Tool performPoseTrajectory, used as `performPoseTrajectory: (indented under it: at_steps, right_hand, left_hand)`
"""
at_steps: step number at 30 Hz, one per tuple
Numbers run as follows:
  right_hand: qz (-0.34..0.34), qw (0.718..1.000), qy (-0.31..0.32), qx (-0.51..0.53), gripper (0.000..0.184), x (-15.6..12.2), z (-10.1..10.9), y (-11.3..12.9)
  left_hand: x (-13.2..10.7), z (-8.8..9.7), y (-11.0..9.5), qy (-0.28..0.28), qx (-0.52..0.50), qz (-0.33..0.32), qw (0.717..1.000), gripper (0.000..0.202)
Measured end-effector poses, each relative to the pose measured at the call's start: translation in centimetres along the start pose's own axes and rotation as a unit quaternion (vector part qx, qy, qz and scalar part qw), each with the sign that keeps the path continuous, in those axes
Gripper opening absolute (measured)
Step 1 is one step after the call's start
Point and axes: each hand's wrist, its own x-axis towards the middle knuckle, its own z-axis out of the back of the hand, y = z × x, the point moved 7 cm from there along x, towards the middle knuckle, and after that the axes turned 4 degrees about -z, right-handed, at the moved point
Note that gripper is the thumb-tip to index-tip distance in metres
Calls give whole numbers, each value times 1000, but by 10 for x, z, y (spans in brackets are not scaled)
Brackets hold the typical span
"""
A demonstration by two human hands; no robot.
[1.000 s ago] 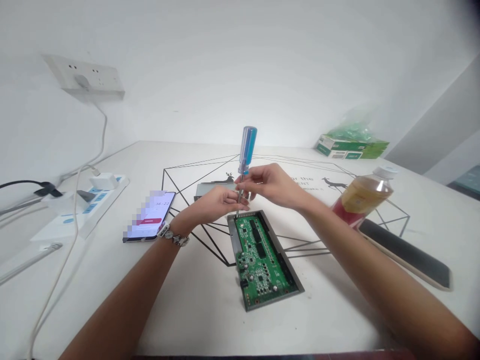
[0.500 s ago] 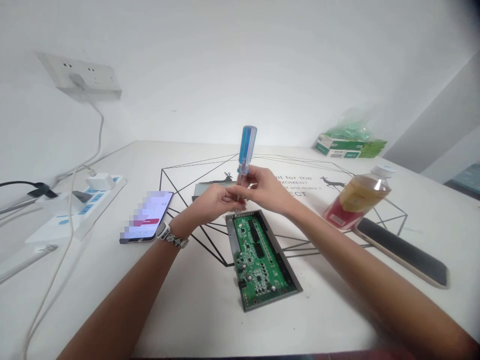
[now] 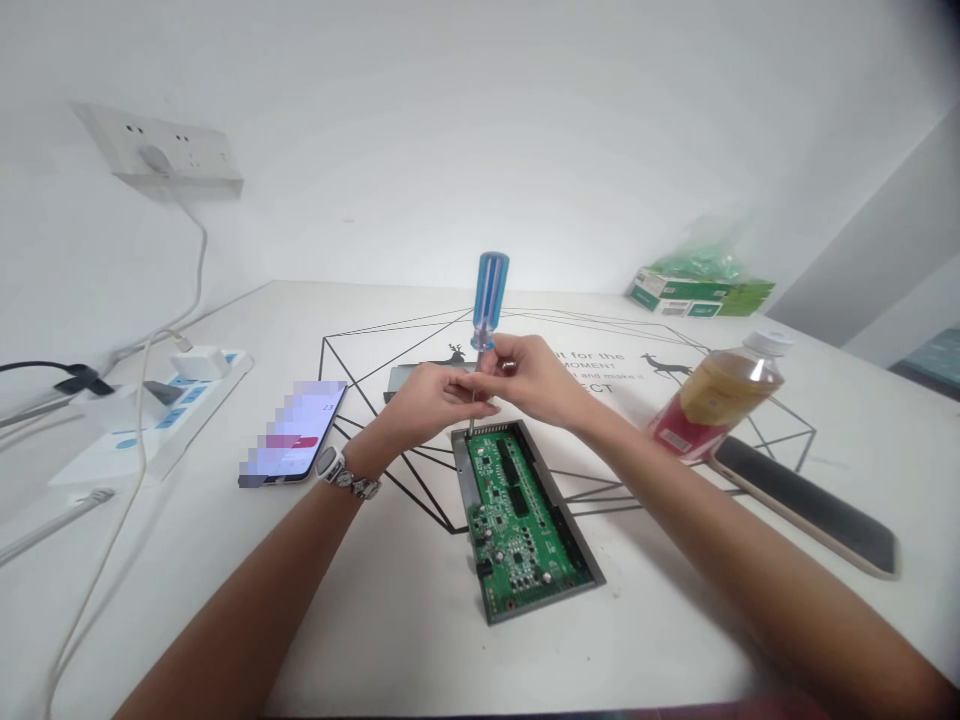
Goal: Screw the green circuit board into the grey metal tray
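A screwdriver (image 3: pixel 491 290) with a clear blue handle stands almost upright, its tip at the far left corner of a green circuit board (image 3: pixel 517 520). The board sits in a grey metal frame (image 3: pixel 574 510) flat on the table. My right hand (image 3: pixel 529 375) pinches the screwdriver just below its handle. Close against it, my left hand (image 3: pixel 435 402) has its fingers closed around the lower shaft. Behind my left hand lies a grey flat piece (image 3: pixel 405 378), partly covered by the hand.
On the left are a lit phone (image 3: pixel 300 435) and a white power strip (image 3: pixel 169 410) with cables. A drink bottle (image 3: pixel 716 390) and a dark phone (image 3: pixel 806 505) lie at the right. Green-and-white boxes (image 3: pixel 679 290) stand at the back right near the wall.
The screwdriver handle has tipped slightly to the left and turned a little. My hands have shifted only slightly; the board has stayed in place.
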Motion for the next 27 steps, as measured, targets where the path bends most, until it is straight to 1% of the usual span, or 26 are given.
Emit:
performPoseTrajectory:
  at_steps: [3,6,8,11,13,16,18,20,24,25,27]
  right_hand:
    - [-19,999,-27,-28,41,-1,-1,-6]
    - [-24,997,-43,-64,39,-2,0,-5]
    - [-11,997,-25,-72,32,-3,0,1]
    - [17,998,37,-51,17,-3,-1,11]
    - [25,997,62,-32,15,-3,-1,14]
    - [13,998,55,2,19,-2,2,11]
    - [1,999,34,21,25,-1,3,6]
    - [-8,1000,2,18,30,-1,3,1]
    - [-17,998,-57,-22,34,-2,0,-7]
    - [-19,997,-67,-27,35,-2,0,-8]
    - [-18,996,-81,-40,34,-2,1,-7]
  left_hand:
    - [1,0,3,-19,-9,1,1000,18]
    - [1,1,0,-6,8,-4,1000,14]
    - [1,1,-3,10,23,-9,1000,17]
    - [1,-2,-7,48,0,-11,999,21]
    - [0,-5,-8,81,-29,-7,996,23]
    - [-2,-9,-8,104,-33,-3,994,27]
    - [-2,-9,-7,95,-7,-2,995,29]
    - [-2,-7,-4,69,18,2,997,30]
    - [1,-4,1,6,2,-9,1000,28]
    - [1,-4,1,1,-5,-15,1000,27]
    - [2,-5,0,10,-8,-25,1000,28]
